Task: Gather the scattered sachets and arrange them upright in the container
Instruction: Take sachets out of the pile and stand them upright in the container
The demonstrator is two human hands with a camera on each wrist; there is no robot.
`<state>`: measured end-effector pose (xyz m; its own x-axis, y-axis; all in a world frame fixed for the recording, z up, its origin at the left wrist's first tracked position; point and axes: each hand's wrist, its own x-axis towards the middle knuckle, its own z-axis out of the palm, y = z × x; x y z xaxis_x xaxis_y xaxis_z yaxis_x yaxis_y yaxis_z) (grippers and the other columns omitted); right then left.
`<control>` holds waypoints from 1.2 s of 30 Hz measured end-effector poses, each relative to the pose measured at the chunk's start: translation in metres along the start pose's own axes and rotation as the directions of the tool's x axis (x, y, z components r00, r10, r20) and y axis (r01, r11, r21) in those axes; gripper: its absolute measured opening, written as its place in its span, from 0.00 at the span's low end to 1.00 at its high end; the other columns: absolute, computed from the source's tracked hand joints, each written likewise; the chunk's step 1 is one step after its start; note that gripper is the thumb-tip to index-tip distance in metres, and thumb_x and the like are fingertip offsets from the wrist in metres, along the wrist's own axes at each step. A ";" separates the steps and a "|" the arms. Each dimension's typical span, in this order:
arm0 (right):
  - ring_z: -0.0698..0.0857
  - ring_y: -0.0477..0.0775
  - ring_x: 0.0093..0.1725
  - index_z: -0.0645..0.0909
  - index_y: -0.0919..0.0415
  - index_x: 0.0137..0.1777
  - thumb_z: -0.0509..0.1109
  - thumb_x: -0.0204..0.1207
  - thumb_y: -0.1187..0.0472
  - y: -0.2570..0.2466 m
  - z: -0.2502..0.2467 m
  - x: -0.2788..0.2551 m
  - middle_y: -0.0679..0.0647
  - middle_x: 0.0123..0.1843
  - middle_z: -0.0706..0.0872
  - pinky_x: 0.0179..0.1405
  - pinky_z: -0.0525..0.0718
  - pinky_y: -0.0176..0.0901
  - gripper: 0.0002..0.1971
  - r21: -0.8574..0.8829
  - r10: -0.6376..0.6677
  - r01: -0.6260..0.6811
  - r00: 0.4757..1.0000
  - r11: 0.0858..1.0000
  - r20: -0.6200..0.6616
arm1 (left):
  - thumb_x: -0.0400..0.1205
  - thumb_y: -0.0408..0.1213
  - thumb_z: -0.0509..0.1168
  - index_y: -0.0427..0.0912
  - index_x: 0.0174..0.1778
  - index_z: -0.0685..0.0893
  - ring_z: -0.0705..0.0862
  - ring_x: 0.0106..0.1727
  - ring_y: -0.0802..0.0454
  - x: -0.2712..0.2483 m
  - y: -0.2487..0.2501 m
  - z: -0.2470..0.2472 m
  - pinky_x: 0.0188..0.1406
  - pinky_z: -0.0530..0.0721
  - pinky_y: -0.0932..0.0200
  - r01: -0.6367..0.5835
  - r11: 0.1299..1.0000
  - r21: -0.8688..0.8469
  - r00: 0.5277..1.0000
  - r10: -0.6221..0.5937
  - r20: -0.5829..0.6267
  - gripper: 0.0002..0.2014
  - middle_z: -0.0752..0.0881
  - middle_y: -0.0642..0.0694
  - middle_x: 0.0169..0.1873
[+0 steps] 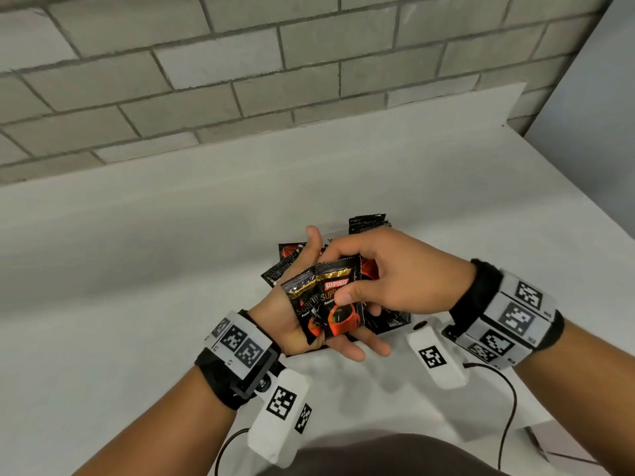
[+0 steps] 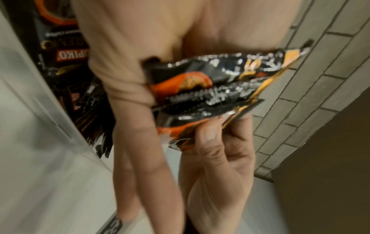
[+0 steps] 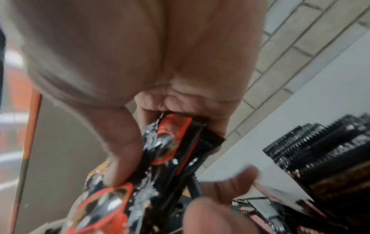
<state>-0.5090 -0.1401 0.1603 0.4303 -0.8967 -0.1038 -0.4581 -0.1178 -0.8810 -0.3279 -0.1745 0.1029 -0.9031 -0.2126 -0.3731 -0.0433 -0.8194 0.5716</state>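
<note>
My left hand (image 1: 292,321) lies palm up and holds a small bundle of black sachets (image 1: 338,304) printed with a red cup. My right hand (image 1: 388,276) reaches in from the right and pinches the front sachet (image 2: 200,88) between thumb and fingers. Both hands hover over a white container (image 1: 319,364). A row of sachets (image 1: 367,223) stands upright at its far end, and its serrated tops (image 3: 320,150) show in the right wrist view. More sachets (image 1: 283,267) lie loose beneath the hands. Both wrist views are blurred.
The white table (image 1: 137,252) runs to a grey brick wall (image 1: 206,80) at the back. Its right edge (image 1: 584,207) slants down toward me. Cables (image 1: 508,424) trail from the wrist cameras near my body.
</note>
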 end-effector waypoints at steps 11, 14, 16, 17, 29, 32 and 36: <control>0.88 0.47 0.54 0.84 0.52 0.63 0.77 0.77 0.69 0.011 -0.016 -0.004 0.45 0.54 0.89 0.61 0.86 0.54 0.18 0.015 0.013 -0.012 0.993 1.000 -0.115 | 0.78 0.34 0.76 0.37 0.77 0.79 0.81 0.69 0.20 -0.014 0.009 0.007 0.63 0.84 0.25 -0.220 0.947 0.233 0.960 0.252 -0.120 0.30 0.83 0.25 0.68; 0.85 0.53 0.60 0.84 0.43 0.65 0.83 0.69 0.65 0.014 -0.017 -0.002 0.48 0.60 0.80 0.61 0.87 0.60 0.26 0.023 -0.033 0.039 0.978 0.999 -0.208 | 0.83 0.29 0.67 0.38 0.74 0.81 0.87 0.63 0.24 -0.015 0.010 0.012 0.54 0.90 0.33 -0.237 0.939 0.248 0.950 0.277 -0.140 0.22 0.85 0.26 0.65; 0.87 0.64 0.55 0.85 0.43 0.62 0.87 0.64 0.65 0.015 -0.017 0.000 0.57 0.58 0.80 0.49 0.90 0.70 0.28 0.133 0.019 0.021 0.956 0.991 -0.293 | 0.86 0.29 0.64 0.38 0.78 0.78 0.86 0.65 0.23 -0.016 0.009 0.013 0.54 0.89 0.33 -0.248 0.937 0.246 0.949 0.285 -0.131 0.22 0.84 0.27 0.69; 0.89 0.67 0.51 0.86 0.47 0.61 0.88 0.63 0.66 0.016 -0.017 0.000 0.60 0.56 0.83 0.46 0.90 0.73 0.27 0.184 0.035 0.027 0.946 0.982 -0.324 | 0.87 0.29 0.63 0.38 0.79 0.77 0.85 0.66 0.23 -0.016 0.008 0.013 0.54 0.89 0.33 -0.250 0.938 0.239 0.949 0.286 -0.132 0.22 0.83 0.27 0.70; 0.84 0.64 0.31 0.83 0.64 0.57 0.75 0.78 0.70 0.032 -0.043 -0.006 0.63 0.44 0.91 0.34 0.85 0.61 0.09 0.208 0.032 0.118 0.798 0.971 -0.602 | 0.85 0.21 0.61 0.32 0.72 0.81 0.86 0.65 0.23 -0.020 0.008 0.003 0.58 0.84 0.20 -0.351 0.921 0.166 0.866 0.387 -0.318 0.19 0.85 0.24 0.66; 0.82 0.65 0.32 0.84 0.66 0.57 0.74 0.78 0.70 0.030 -0.048 -0.013 0.70 0.45 0.89 0.32 0.82 0.53 0.09 0.274 0.006 0.159 0.855 0.949 -0.519 | 0.85 0.21 0.61 0.33 0.71 0.82 0.87 0.64 0.24 -0.021 0.008 0.003 0.55 0.86 0.24 -0.358 0.917 0.176 0.840 0.399 -0.369 0.18 0.85 0.24 0.65; 0.87 0.51 0.36 0.86 0.57 0.55 0.77 0.77 0.69 0.028 -0.042 -0.017 0.54 0.47 0.91 0.37 0.85 0.46 0.10 0.158 0.018 0.041 0.936 0.987 -0.351 | 0.86 0.26 0.65 0.35 0.70 0.82 0.90 0.59 0.26 -0.020 0.010 0.007 0.44 0.92 0.37 -0.299 0.921 0.251 0.829 0.381 -0.409 0.16 0.88 0.25 0.61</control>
<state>-0.5619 -0.1458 0.1568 0.1215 -0.9914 0.0494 -0.3120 -0.0854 -0.9462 -0.3129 -0.1745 0.1210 -0.5907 -0.7059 -0.3909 0.1228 -0.5575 0.8211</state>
